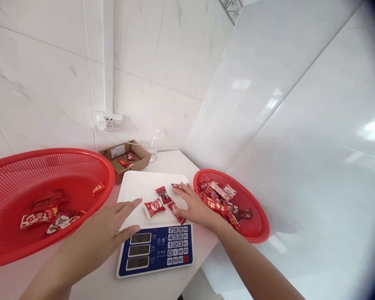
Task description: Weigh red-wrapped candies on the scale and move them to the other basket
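Several red-wrapped candies (pixel 154 207) lie on the white pan of a digital scale (pixel 134 187). My right hand (pixel 192 206) reaches over the pan's right side, its fingers spread and touching or just above a red candy (pixel 176 211). A brown-red candy (pixel 176 187) lies by its fingertips. On the other side, my left hand (pixel 112 225) hovers at the scale's left edge, thumb and fingers apart, with nothing in it. Below the pan sits the scale's blue keypad panel (pixel 161 250); its displays are too dim to read surely.
A large red basket (pixel 108 166) with several candies stands at left. At right, a smaller red basket (pixel 265 227) holds many wrapped candies. Behind the scale are a cardboard box (pixel 140 160) with a few candies, a clear bottle (pixel 154 141) and a wall socket (pixel 112 121).
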Available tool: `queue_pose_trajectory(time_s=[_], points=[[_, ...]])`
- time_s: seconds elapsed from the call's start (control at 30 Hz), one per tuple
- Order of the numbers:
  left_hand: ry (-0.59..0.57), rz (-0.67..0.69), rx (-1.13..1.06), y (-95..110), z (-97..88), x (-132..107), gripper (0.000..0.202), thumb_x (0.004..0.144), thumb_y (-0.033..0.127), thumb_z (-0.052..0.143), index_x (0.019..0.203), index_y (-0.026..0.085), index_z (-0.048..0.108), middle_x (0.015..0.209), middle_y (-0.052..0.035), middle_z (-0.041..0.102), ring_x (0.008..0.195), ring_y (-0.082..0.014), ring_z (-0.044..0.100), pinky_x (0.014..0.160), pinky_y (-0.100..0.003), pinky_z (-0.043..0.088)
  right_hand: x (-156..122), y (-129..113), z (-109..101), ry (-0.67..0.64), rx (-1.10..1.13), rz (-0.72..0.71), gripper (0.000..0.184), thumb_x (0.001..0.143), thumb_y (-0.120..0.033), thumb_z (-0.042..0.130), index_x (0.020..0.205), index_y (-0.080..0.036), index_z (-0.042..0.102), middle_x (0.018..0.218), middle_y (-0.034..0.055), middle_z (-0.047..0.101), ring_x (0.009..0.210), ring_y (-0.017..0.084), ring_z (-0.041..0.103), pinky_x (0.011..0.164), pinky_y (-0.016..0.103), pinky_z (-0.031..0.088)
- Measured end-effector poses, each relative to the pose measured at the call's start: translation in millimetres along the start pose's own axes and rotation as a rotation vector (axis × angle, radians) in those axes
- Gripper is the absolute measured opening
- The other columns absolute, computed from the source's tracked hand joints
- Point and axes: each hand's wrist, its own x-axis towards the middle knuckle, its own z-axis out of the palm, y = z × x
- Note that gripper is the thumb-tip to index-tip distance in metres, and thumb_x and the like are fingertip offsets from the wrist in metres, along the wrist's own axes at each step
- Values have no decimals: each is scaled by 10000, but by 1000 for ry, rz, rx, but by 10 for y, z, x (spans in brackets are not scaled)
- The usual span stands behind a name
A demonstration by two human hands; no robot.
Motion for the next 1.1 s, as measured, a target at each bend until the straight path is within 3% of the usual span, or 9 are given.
queue_pose_trajectory(time_s=[0.2,0.43,0.57,0.7,0.8,0.97,1.1], points=[[-31,1,-7,31,-11,-13,574,925,551,372,1451,324,336,1359,-66,572,1202,-280,560,938,-428,487,208,-243,175,-73,-58,-18,772,821,-726,433,1484,-364,272,1607,47,9,1436,329,-136,1126,594,-5],[-3,28,-33,49,-20,1,515,926,518,403,1390,299,447,1302,-55,617,1166,-270,583,945,-428,482,428,-543,371,-37,-137,-143,667,908,-673,264,1467,-318,344,1605,48,79,1449,323,-73,1138,567,8],[18,30,-25,23,1,-1,508,921,511,421,1376,291,467,1289,-63,627,1145,-273,598,926,-417,492,419,-580,307,-39,-131,-175,677,894,-688,297,1469,-332,326,1605,51,71,1453,307,-67,1131,590,25],[37,26,-25,5,-5,6,518,924,507,415,1391,286,448,1303,-64,617,1151,-277,593,929,-421,489,264,-480,223,-34,-184,-132,648,892,-656,369,1451,-328,363,1606,44,41,1453,297,-86,1122,614,2],[32,14,-33,-3,-5,6,531,919,523,416,1392,284,447,1325,-56,603,1180,-277,576,942,-422,485,144,-401,230,-22,-188,-70,664,911,-607,380,1488,-288,293,1604,53,15,1450,295,-100,1126,610,-10],[48,50,-11,-10,16,-7,541,924,532,405,1393,267,447,1316,-64,610,1168,-270,584,934,-413,489,33,-468,354,-65,21,-35,727,937,-511,393,1526,-158,154,1596,115,7,1456,260,-56,1174,500,61],[22,59,25,16,5,-5,538,931,545,372,1391,276,448,1290,-64,625,1144,-267,599,922,-409,495,53,-631,435,-78,148,-143,730,924,-497,446,1526,-195,164,1601,86,13,1459,243,-40,1183,462,106]])
